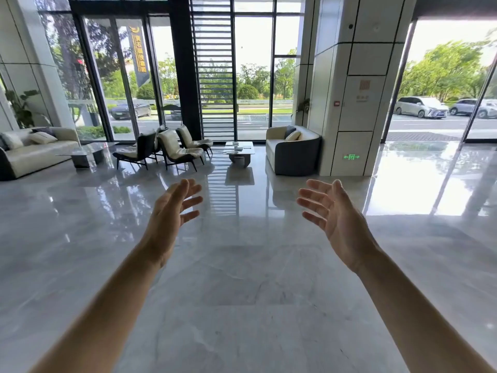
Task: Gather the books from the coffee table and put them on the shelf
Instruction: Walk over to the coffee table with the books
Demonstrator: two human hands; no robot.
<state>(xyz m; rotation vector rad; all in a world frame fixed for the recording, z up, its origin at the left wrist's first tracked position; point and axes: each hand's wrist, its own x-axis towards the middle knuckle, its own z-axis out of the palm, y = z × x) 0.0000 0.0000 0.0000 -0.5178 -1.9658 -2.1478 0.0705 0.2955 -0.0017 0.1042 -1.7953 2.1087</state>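
Note:
Both my arms stretch forward over a glossy marble floor. My left hand [172, 214] is empty, palm turned inward, fingers spread. My right hand [332, 215] mirrors it, also empty with fingers apart. Far ahead a small white coffee table [248, 150] stands near the window with a few flat pale items on top [237, 148], too small to tell as books. A second, darker coffee table [86, 152] stands at the left in front of a sofa. No shelf is in view.
Three lounge chairs [172, 149] stand left of the white table, a cream and grey sofa [291, 152] to its right against a wide pillar [355, 90]. A long sofa [35, 152] lines the left. Glass walls close the back; open floor lies between me and the furniture.

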